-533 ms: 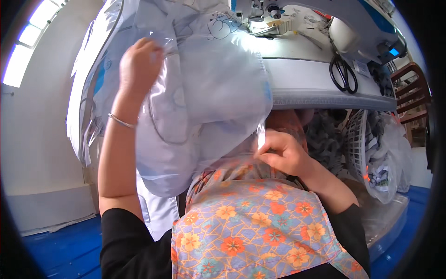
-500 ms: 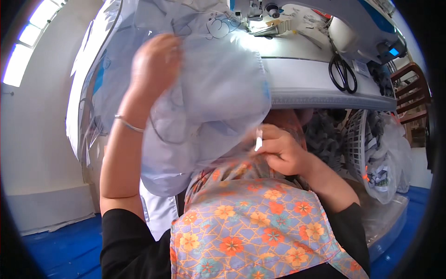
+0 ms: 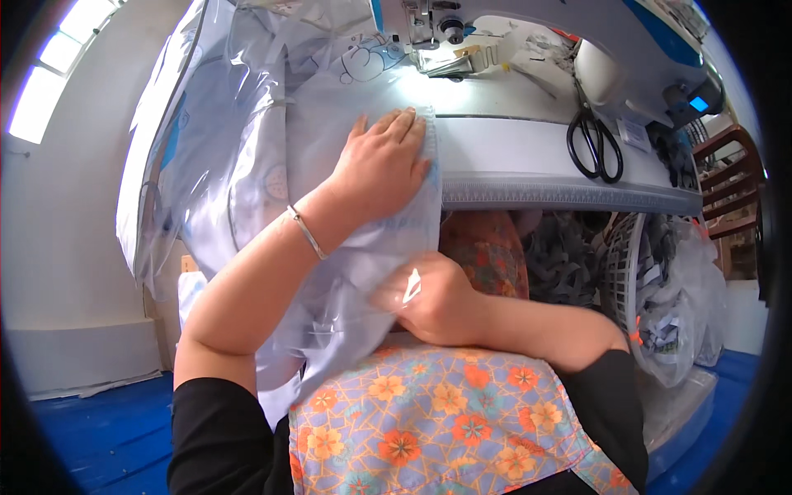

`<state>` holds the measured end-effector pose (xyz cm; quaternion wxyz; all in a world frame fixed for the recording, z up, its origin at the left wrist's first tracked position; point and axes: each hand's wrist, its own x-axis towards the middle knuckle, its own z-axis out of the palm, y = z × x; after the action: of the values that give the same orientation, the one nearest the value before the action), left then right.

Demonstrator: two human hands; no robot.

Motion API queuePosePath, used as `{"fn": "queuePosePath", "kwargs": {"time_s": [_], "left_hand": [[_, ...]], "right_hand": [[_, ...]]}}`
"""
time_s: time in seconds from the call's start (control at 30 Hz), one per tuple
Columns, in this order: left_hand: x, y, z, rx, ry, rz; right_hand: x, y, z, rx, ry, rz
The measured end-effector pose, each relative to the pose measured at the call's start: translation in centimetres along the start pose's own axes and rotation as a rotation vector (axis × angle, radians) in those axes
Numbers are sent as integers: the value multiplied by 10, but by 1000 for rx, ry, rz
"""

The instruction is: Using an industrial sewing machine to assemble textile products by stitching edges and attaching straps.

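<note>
White fabric with a clear plastic layer point(image 3: 363, 210) drapes from the sewing table down toward my lap. Line drawings and pale blue marks show on it. My left hand point(image 3: 384, 161) lies flat on the fabric near its right edge, just short of the machine, fingers stretched out. Closer to my body, my right hand point(image 3: 429, 299) is curled at the lower right edge of the fabric. Its fingertips are blurred and partly covered, but they appear to grip that edge. A small white strip shows on one of its fingers.
A sewing machine point(image 3: 615, 37) with a lit needle area spans the back. Black-handled scissors point(image 3: 596, 148) and tweezers point(image 3: 535, 80) lie on its table point(image 3: 511, 153). A plastic basket point(image 3: 620, 280) of scraps stands at the right, near a wooden chair point(image 3: 730, 165).
My left hand has come down and right from above the fabric to lie flat on it. My right hand has moved left and slightly nearer. The fabric's right edge has shifted left.
</note>
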<state>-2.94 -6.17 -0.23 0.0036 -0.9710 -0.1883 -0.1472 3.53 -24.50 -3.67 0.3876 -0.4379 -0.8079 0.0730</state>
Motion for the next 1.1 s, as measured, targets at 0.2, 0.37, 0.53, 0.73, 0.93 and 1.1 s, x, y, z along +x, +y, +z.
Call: {"fn": "queuePosePath", "kwargs": {"time_s": [0.2, 0.37, 0.53, 0.73, 0.93, 1.1], "left_hand": [[5, -1, -3, -108, 19, 21], [-8, -18, -25, -107, -89, 19], [-50, -34, -79, 69, 67, -35], [-79, -59, -100, -131, 128, -654], [-66, -119, -34, 42, -219, -569], [-25, -192, -49, 41, -379, -355]], "right_hand": [[-22, 2, -11, 149, 69, 176], [-13, 23, -18, 142, 100, 188], [2, 45, -35, 166, 89, 192], [11, 61, -44, 164, 77, 138], [44, 54, -37, 257, 220, 56], [97, 52, -1, 309, 309, 34]]}}
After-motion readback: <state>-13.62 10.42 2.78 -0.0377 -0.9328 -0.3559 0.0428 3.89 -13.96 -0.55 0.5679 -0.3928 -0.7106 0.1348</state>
